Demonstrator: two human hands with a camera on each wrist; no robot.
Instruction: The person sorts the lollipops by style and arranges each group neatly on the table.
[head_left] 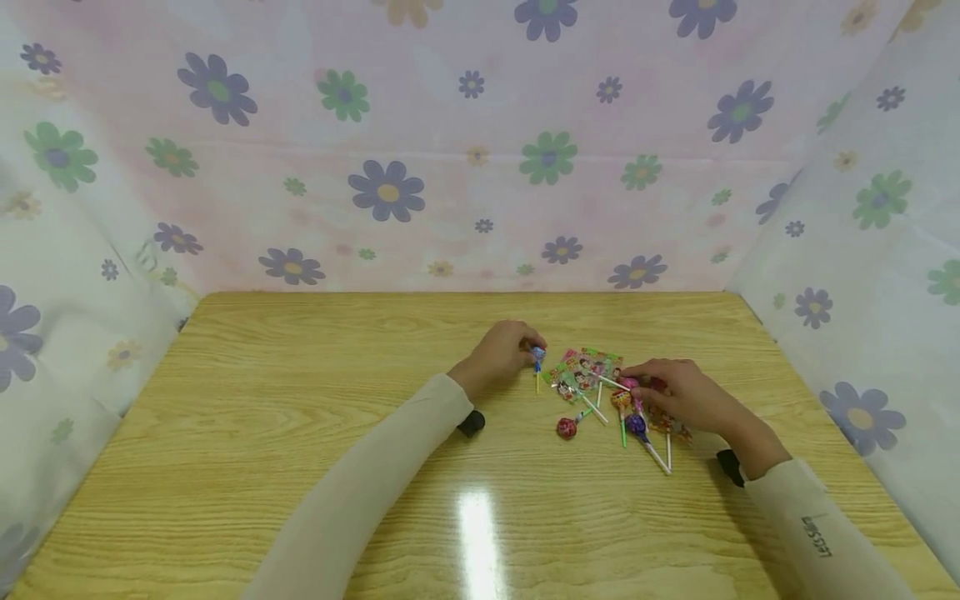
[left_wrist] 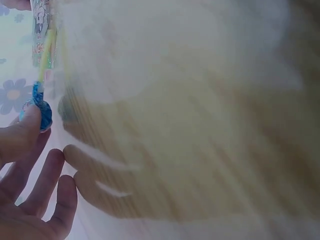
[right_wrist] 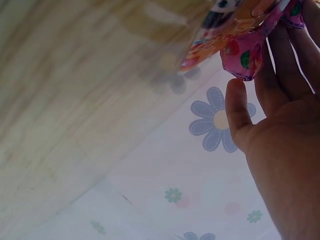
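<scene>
My left hand pinches a blue-wrapped lollipop by its head between thumb and forefinger; its yellow stick points away from the hand. The other left fingertips rest on the table in the left wrist view. On the right, my right hand reaches over a cluster of sweets and pinches a pink-wrapped lollipop, thumb at its lower edge. A second pink wrapper shows by the fingers. Right under this hand lie an orange lollipop and a purple lollipop.
A red lollipop lies at the near left of the cluster. Flat printed candy packets lie between the hands, with white sticks across them. The wooden table meets a flowered cloth at the back and sides.
</scene>
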